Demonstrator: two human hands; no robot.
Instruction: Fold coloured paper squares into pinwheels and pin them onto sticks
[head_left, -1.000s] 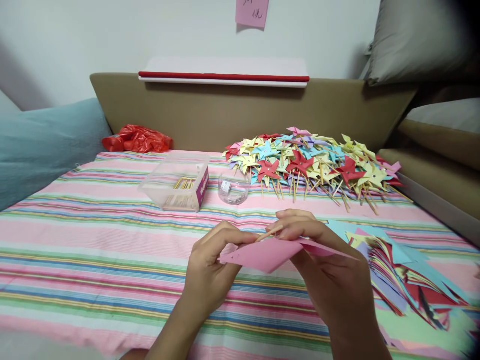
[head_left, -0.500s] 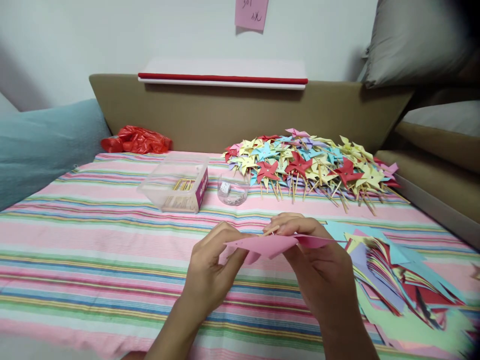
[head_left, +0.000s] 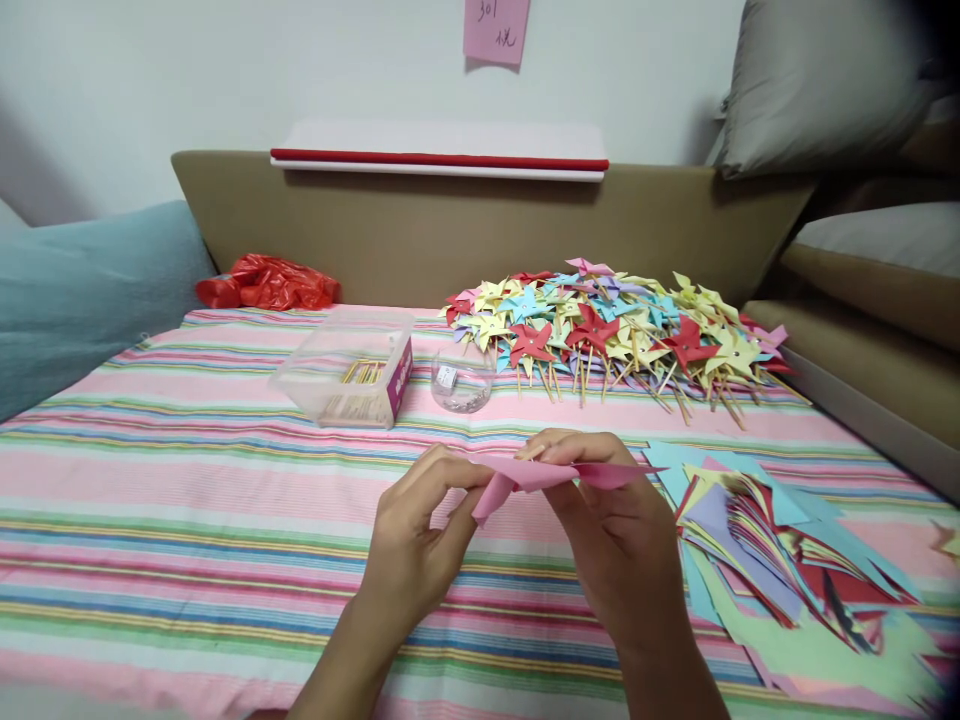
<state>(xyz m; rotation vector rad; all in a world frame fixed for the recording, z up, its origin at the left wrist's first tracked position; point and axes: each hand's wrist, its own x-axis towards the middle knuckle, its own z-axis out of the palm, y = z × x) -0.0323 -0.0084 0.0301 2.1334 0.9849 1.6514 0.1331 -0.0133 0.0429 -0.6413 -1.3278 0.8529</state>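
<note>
A pink paper pinwheel is held level between both hands, over the middle of the striped cloth. My left hand pinches its left blade between thumb and fingers. On the other side, my right hand grips it near the centre, thumb below and fingers above. In the earlier frame a wooden stick tip shows behind the paper at the right fingers; now it is mostly hidden. Beyond the hands stand a clear plastic box with thin wooden sticks and a round clear container holding small metallic pieces.
Many finished paper pinwheels lie heaped at the back right. Stacked coloured paper sheets are to my right on the striped cloth. A red plastic bag sits at the back left, beside a blue cushion.
The pinwheel has turned and tilted slightly in my hands, with its left blade now folded down by the left fingers. The stick's tip is now covered. The view has shifted a little.
</note>
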